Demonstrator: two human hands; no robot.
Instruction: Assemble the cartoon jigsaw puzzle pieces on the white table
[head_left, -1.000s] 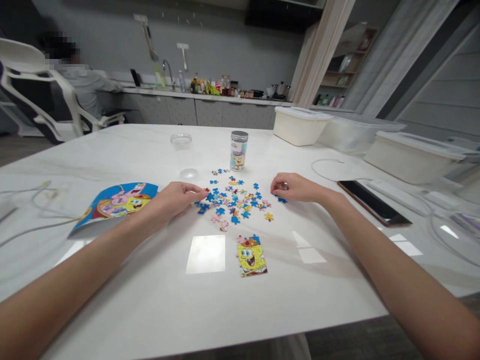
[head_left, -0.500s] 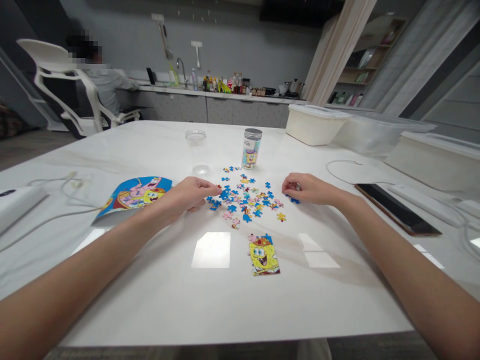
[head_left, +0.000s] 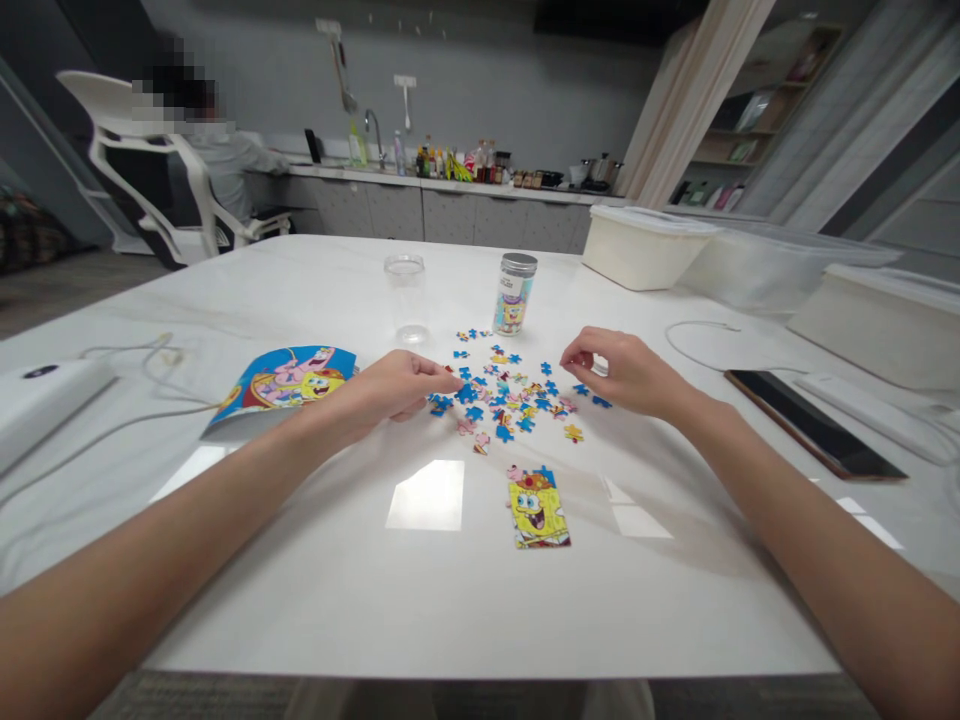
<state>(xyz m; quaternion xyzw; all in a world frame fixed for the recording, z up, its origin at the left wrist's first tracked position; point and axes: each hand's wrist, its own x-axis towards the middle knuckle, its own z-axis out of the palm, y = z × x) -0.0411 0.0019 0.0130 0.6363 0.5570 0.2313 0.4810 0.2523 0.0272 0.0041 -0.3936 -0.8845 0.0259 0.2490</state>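
Note:
My left hand (head_left: 405, 388) rests low at the left of a loose heap of jigsaw pieces (head_left: 517, 395). Its thumb and forefinger are closed on a blue puzzle piece (head_left: 466, 393) at the heap's edge. At the right side my right hand (head_left: 619, 368) hovers just above the table, thumb and forefinger curled together; anything between their tips is too small to make out. Two blue pieces (head_left: 601, 402) lie under and beside it. Nearer to me sits a joined section of puzzle (head_left: 538, 512) showing a yellow cartoon face.
Behind the pieces stand a printed jar with a silver lid (head_left: 514, 295) and a clear open container (head_left: 406, 300). A curled picture sheet (head_left: 289, 385) lies left, a dark phone (head_left: 814, 425) right. Lidded bins (head_left: 649, 250) stand at the back right. A person (head_left: 232, 165) sits far left.
The view has shifted slightly. My right hand has lifted and moved left, uncovering blue pieces. My left hand stays by the heap, with the blue piece at its fingertips.

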